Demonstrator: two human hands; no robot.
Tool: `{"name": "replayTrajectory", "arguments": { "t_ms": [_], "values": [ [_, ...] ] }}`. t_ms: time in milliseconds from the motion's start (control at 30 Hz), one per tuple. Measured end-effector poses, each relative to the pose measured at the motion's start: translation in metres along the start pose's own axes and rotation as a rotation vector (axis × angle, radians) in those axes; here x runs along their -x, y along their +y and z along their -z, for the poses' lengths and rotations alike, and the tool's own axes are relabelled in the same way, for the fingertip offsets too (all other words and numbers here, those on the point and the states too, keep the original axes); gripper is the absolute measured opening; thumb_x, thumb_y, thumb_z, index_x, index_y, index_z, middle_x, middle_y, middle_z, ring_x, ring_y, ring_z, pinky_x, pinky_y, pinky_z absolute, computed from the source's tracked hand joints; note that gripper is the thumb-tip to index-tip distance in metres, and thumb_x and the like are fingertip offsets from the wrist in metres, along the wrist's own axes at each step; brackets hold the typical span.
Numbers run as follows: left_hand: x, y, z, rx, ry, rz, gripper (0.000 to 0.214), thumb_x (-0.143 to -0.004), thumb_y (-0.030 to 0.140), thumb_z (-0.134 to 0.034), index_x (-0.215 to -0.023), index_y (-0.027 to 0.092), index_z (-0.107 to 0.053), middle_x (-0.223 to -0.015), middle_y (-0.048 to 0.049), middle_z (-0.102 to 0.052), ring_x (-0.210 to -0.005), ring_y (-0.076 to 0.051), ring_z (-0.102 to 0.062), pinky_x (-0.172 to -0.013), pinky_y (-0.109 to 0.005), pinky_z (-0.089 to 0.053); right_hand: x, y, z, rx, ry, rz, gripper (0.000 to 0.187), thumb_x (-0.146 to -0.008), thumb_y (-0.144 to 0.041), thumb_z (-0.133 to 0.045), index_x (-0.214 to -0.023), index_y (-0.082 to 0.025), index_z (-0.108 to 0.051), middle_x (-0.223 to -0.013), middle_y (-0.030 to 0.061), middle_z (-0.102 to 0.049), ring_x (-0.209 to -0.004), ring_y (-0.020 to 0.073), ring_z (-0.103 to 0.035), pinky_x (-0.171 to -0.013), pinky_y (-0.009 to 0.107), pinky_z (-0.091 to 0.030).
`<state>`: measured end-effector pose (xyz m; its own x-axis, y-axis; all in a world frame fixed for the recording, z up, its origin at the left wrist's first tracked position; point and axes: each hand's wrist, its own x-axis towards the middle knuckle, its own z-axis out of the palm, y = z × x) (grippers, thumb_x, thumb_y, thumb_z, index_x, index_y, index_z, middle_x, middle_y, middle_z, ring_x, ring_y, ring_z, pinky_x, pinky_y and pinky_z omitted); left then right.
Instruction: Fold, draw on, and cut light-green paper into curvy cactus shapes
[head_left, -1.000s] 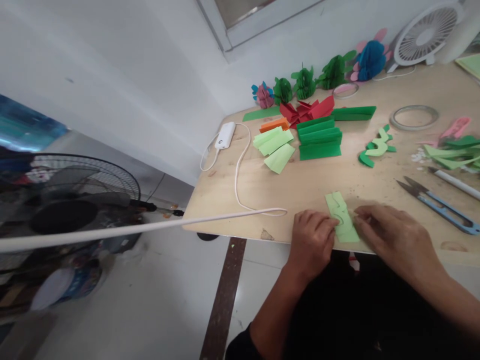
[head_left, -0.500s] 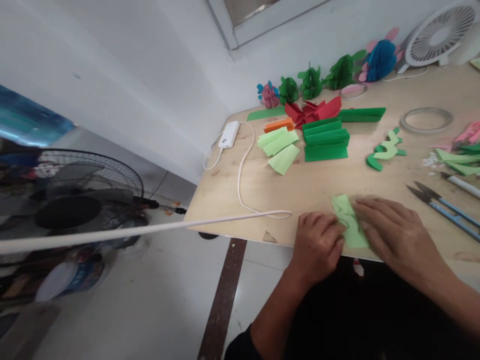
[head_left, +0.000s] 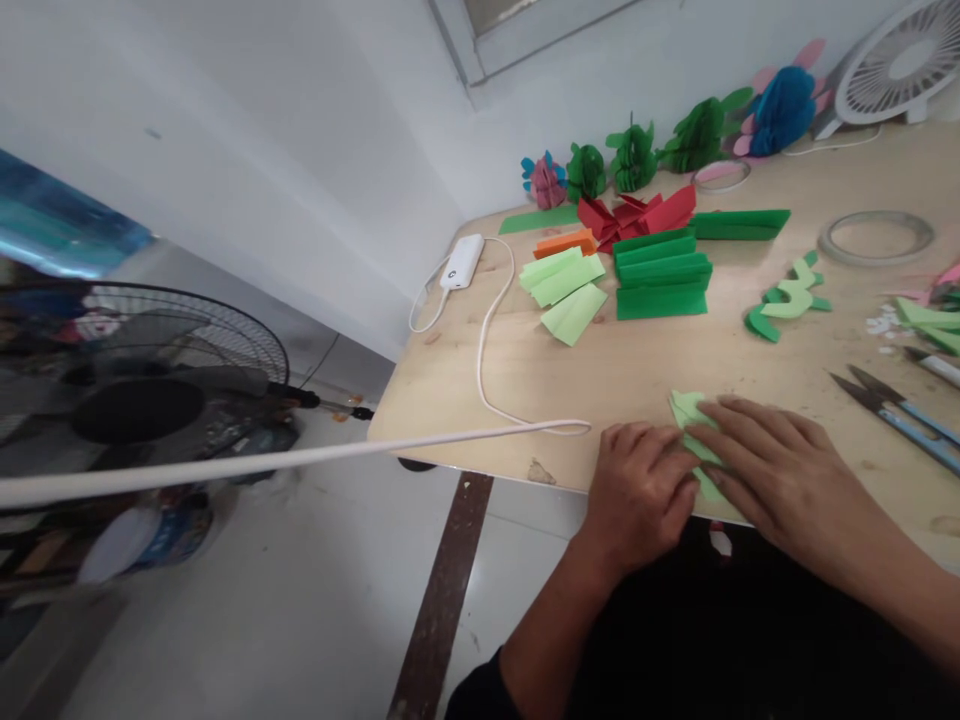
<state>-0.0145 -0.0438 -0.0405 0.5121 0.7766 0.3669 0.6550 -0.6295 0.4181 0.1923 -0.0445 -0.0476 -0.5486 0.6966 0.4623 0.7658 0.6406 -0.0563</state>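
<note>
A light green piece of paper (head_left: 686, 408) lies at the table's front edge, partly hidden under my hands. My left hand (head_left: 641, 490) has its fingers curled in at the paper's left side, with the tips pressed on its edge. Across the paper from the right lies my right hand (head_left: 780, 470), flat with fingers stretched out. Blue-handled thread snips (head_left: 904, 420) rest to the right of that hand. Beyond it are cut green paper curls (head_left: 787, 295).
Folded dark green paper (head_left: 664, 280), light green strips (head_left: 562, 280) and red paper (head_left: 637, 215) lie farther back. Paper figures (head_left: 630, 158) and a white fan (head_left: 900, 65) line the wall. A white cable (head_left: 480, 370) runs from a power bank (head_left: 463, 262). Tape rolls (head_left: 877, 262) sit right.
My right hand has slid left over the light green paper, covering more of it. My left hand stays at the paper's left side. The view has shifted slightly.
</note>
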Motion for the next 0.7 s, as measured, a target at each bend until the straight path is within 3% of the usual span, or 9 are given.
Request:
{"name": "replayTrajectory", "arguments": {
  "t_ms": [233,433,700],
  "values": [
    [0.001,-0.001,-0.002,0.027,0.069,-0.011,0.02,-0.095,0.029,-0.053,-0.101,0.019,-0.069,-0.12,-0.0067,-0.07,-0.11,-0.024,-0.057,-0.099,-0.042,-0.044,-0.002,0.006,0.007,-0.052,0.006,0.011,0.027,-0.098,-0.031,-0.046,-0.114,-0.023,-0.068,-0.129,0.0113,-0.07,-0.123,0.0289,-0.06,-0.091,0.044,-0.045],
    [-0.003,-0.003,0.002,0.085,0.045,0.033,0.021,-0.092,0.03,-0.058,-0.108,0.018,-0.065,-0.132,-0.0065,-0.067,-0.12,-0.027,-0.054,-0.105,-0.043,-0.041,-0.005,0.007,0.01,-0.062,0.011,0.03,0.025,-0.099,-0.029,-0.047,-0.114,-0.022,-0.065,-0.127,0.0121,-0.07,-0.122,0.0289,-0.061,-0.091,0.044,-0.045],
    [-0.007,-0.003,0.002,0.089,0.015,0.066,0.026,-0.091,0.034,-0.061,-0.111,0.017,-0.061,-0.133,-0.0067,-0.068,-0.121,-0.028,-0.054,-0.104,-0.047,-0.04,-0.004,0.009,0.011,-0.079,0.0,0.076,0.026,-0.098,-0.025,-0.046,-0.113,-0.022,-0.067,-0.127,0.0138,-0.069,-0.122,0.0302,-0.059,-0.091,0.044,-0.043]
  ]
}}
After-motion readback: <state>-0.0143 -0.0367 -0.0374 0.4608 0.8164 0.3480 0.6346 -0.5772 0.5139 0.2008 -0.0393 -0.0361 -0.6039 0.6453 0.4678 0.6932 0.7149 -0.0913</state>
